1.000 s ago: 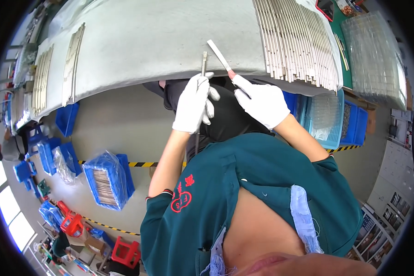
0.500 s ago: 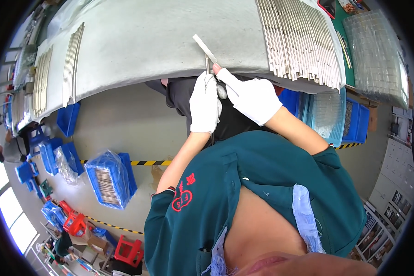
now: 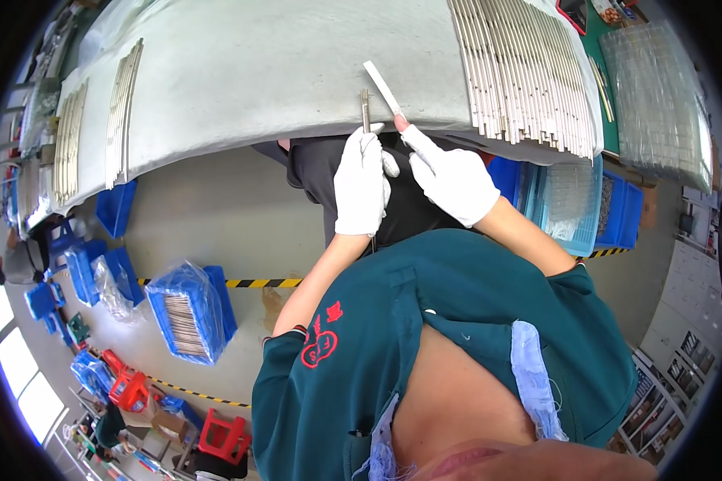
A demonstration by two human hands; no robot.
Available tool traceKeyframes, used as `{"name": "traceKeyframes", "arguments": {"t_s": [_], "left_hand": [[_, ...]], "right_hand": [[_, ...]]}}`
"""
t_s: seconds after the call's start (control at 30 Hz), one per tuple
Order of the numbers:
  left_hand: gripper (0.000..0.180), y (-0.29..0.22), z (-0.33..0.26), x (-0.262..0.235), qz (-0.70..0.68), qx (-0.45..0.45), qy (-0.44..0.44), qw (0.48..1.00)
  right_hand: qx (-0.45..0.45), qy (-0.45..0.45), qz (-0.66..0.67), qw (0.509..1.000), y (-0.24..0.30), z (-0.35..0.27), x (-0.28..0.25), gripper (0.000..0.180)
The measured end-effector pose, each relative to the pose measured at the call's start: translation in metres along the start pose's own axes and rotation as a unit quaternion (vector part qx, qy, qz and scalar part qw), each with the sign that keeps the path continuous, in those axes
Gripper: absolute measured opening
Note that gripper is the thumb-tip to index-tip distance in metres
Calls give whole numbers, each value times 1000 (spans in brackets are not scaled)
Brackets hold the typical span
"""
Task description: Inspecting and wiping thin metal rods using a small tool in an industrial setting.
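Observation:
My left hand (image 3: 361, 188), in a white glove, is closed around a slim metal rod (image 3: 366, 111). The rod stands out past the fingers toward the grey-covered table (image 3: 297, 64), and a thin length shows below the wrist. To its right, my right hand (image 3: 455, 183), gloved with a bare fingertip showing, pinches a flat white strip (image 3: 383, 86). The strip slants up and left, its tip apart from the rod's end. Both hands are at the table's near edge, above my lap. A long row of similar rods (image 3: 521, 80) lies on the table at the right.
Smaller groups of rods (image 3: 123, 112) lie at the table's left. Clear plastic trays (image 3: 656, 100) stand at the far right, with blue crates (image 3: 622, 212) below. On the floor at left sits a plastic-lined blue bin (image 3: 226, 303) with rods inside. A person (image 3: 109, 426) is in the lower-left background.
My right hand has moved right and slightly down with the white strip, away from the rod. More of the rod's end now shows above my left hand, which has shifted slightly.

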State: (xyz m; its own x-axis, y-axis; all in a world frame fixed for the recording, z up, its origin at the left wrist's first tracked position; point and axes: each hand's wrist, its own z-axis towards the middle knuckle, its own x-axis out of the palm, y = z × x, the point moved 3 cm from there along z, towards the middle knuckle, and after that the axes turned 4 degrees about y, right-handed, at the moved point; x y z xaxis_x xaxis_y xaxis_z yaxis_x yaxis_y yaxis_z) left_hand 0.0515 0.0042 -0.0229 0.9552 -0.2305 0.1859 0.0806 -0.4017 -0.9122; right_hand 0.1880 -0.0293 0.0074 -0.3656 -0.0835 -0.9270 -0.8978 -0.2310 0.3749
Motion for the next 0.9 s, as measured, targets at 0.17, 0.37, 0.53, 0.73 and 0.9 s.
{"name": "traceKeyframes", "arguments": {"t_s": [0.17, 0.37, 0.53, 0.73, 0.9], "left_hand": [[24, 5, 2, -1, 31, 34, -18, 999], [24, 2, 1, -1, 48, 45, -6, 998], [24, 3, 0, -1, 49, 32, -22, 998], [23, 0, 0, 1, -10, 15, 5, 1000], [24, 1, -1, 2, -49, 48, 12, 998]], "right_hand": [[-30, 46, -92, 994, 9, 2, -10, 62], [-17, 19, -88, 996, 15, 11, -13, 62], [-22, 74, -74, 994, 10, 3, -14, 64], [-4, 21, -81, 997, 15, 12, -12, 56], [-4, 48, -103, 994, 11, 6, -12, 60]]}}
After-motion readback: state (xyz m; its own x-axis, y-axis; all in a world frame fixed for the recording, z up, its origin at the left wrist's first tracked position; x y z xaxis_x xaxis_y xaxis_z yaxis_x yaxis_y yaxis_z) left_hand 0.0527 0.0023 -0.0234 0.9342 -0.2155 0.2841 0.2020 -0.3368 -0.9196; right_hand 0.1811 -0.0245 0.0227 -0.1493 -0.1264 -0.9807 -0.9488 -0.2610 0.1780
